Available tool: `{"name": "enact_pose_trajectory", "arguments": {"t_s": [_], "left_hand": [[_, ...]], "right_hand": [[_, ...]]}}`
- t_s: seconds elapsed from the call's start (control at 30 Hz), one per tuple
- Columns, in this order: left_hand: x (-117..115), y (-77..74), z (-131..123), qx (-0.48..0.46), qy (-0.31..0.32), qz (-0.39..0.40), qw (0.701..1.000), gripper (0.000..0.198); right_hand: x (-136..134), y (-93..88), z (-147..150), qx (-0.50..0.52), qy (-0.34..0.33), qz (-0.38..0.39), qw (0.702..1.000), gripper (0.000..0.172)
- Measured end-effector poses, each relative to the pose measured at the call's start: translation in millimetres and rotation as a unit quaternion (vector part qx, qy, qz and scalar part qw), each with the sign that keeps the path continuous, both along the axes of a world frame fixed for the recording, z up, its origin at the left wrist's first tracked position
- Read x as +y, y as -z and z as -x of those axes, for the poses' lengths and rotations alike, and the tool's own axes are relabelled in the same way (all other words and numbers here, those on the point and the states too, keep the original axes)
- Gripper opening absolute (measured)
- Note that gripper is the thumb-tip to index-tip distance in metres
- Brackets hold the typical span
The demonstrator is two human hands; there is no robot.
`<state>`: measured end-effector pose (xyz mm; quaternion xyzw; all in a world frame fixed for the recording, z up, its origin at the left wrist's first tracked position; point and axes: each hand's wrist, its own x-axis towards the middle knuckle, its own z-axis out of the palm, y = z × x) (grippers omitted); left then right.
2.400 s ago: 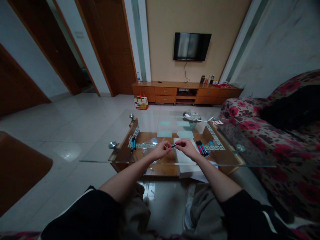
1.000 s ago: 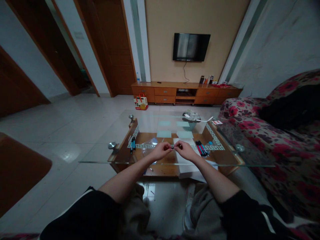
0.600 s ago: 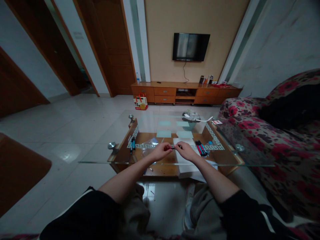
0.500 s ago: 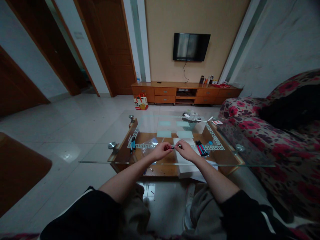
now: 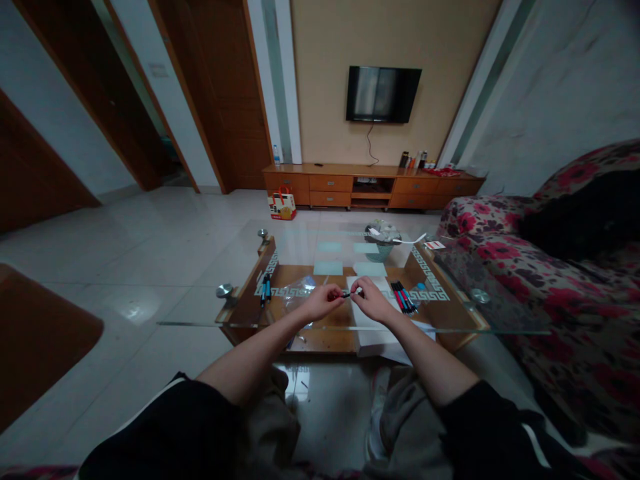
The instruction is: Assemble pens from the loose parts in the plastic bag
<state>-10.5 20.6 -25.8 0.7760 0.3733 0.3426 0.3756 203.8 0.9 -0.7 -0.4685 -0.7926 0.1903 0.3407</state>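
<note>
Glass table, left hand and right hand pinching small dark part, pens at three o'clock, basket at one

On the arms, blk short sleeves are worn, approx. elbow length; the L sleeve is edged w/ a thin white stripe, & the R sleeve is marked w/ a shorter white one. Legs are covered by loose grey-brn trousers, creased. A whitish shoe is partly seen. L hand & R hand are left bare.
</note>
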Motion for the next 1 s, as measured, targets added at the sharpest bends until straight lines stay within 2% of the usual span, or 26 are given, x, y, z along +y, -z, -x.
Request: {"name": "enact_pose_trajectory", "arguments": {"t_s": [0.07,0.17,0.23,0.3,0.4,0.47,0.53,0.63,0.7,0.87,1.0], "left_hand": [[-0.6,-0.2,0.2,0.002,0.003,0.0,1.0,0.025],[-1.7,-1.0,0.4,0.004,0.004,0.001,1.0,0.025],[-2.1,-1.2,0.5,0.005,0.004,0.0,1.0,0.025],[-1.9,-0.9,0.6,0.006,0.004,0.0,1.0,0.025],[-1.2,0.1,0.6,0.005,0.004,0.002,1.0,0.026],[-1.0,0.3,0.4,0.006,0.005,0.003,1.0,0.026],[-1.2,-0.2,0.0,0.006,0.006,0.003,1.0,0.026],[-1.8,-1.1,-0.6,0.006,0.008,0.003,1.0,0.026],[-1.9,-1.0,-0.9,0.007,0.009,0.004,1.0,0.026],[-0.8,0.1,-1.0,0.004,0.007,0.005,1.0,0.027],[-0.7,0.3,-0.7,0.008,0.009,0.005,1.0,0.028]], "right_hand": [[0.5,-0.6,0.6,-0.004,-0.001,0.002,1.0,0.005],[1.9,-1.2,0.9,-0.013,-0.009,0.012,1.0,0.023],[2.2,-1.0,0.5,-0.018,-0.014,0.02,1.0,0.03],[1.6,-0.9,-0.1,-0.018,-0.013,0.018,1.0,0.024],[0.0,-1.5,0.0,-0.012,-0.007,0.004,1.0,0.006],[-0.6,-2.5,0.7,-0.012,-0.005,0.0,1.0,0.003],[-0.3,-3.6,1.4,-0.019,-0.008,0.003,1.0,0.01],[0.9,-4.0,1.4,-0.036,-0.021,0.015,0.999,0.03],[1.1,-3.8,0.8,-0.045,-0.023,0.02,0.999,0.036],[-0.9,-4.4,0.9,-0.036,-0.008,0.01,0.999,0.017],[-1.0,-5.3,2.3,-0.049,-0.021,0.004,0.999,0.025]]}}
